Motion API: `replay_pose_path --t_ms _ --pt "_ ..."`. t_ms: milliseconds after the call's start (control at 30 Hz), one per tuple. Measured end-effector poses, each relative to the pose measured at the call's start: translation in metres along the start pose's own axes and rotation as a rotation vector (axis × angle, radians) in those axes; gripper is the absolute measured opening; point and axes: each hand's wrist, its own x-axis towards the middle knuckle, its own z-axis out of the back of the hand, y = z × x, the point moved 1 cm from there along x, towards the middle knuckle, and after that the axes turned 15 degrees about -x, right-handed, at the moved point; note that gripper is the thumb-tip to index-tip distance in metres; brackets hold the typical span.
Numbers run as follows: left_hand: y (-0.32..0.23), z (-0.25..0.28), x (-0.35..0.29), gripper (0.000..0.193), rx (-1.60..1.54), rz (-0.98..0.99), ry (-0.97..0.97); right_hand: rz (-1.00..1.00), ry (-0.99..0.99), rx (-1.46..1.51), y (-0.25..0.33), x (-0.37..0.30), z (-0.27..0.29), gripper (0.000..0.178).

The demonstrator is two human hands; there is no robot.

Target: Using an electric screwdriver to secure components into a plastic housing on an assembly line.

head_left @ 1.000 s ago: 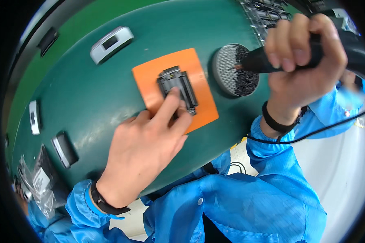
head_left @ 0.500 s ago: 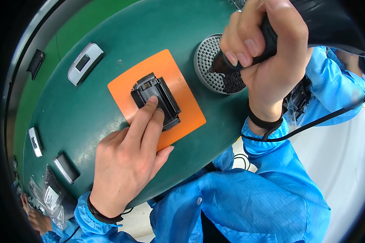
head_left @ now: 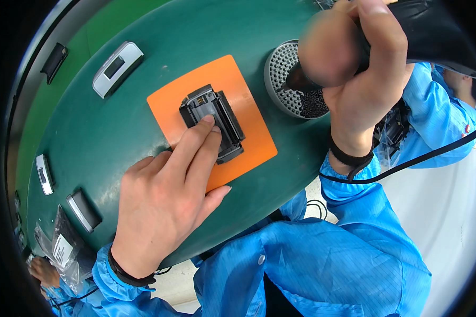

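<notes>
Two bare hands work over a green table (head_left: 116,132).

1. Far left: a grey rectangular part (head_left: 44,174) and a darker one (head_left: 83,211) lie near the table edge, with clear bags (head_left: 58,245) below them. A silver-grey housing (head_left: 117,68) lies further up. All sit well apart from the work.

2. Centre-left: the left hand (head_left: 164,203) lies flat on the table, fingers extended and close together, not gripping. Its index and middle fingertips (head_left: 209,124) press down on the black component (head_left: 212,122).

3. Centre: the black component rests tilted on the orange mat (head_left: 248,113), roughly at the mat's middle.

4. Right: the right hand (head_left: 365,79) is closed firmly around the black power tool (head_left: 433,31). The tool tip (head_left: 296,82) is down at the round perforated tray (head_left: 293,87), which lies just beside the mat and holds small dark pieces, probably screws.

Step in hand, as a judgement: picking up a fastener on the tool tip while the component is steadied. The next move calls for carrying the tip across to the component, aligning it upright over a hole, and maintaining downward finger pressure so the part does not shift.
</notes>
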Motion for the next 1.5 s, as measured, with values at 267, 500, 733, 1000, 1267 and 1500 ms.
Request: replay_pose_path --t_ms 267,500,733,1000,1267,1500 --pt "0.005 0.0 -0.004 0.065 -0.007 0.006 0.0 -0.114 -0.144 0.152 0.002 -0.004 -0.017 0.026" --pt "0.008 -0.001 -0.008 0.062 -0.044 0.0 -0.004 -0.011 0.317 0.211 0.022 0.006 0.027 0.032" --pt "0.013 -0.001 -0.007 0.062 -0.123 -0.063 -0.05 0.041 0.579 0.224 0.023 -0.004 -0.001 0.038" --pt "0.014 -0.003 -0.008 0.059 -0.122 -0.08 -0.076 -0.005 0.606 0.258 0.016 -0.015 -0.02 0.037" --pt "0.015 -0.005 -0.009 0.059 -0.126 -0.072 -0.082 -0.02 0.566 0.236 0.012 -0.018 -0.025 0.036" --pt "0.014 -0.006 -0.008 0.058 -0.117 -0.058 -0.089 -0.032 0.555 0.229 0.015 -0.019 -0.026 0.036"
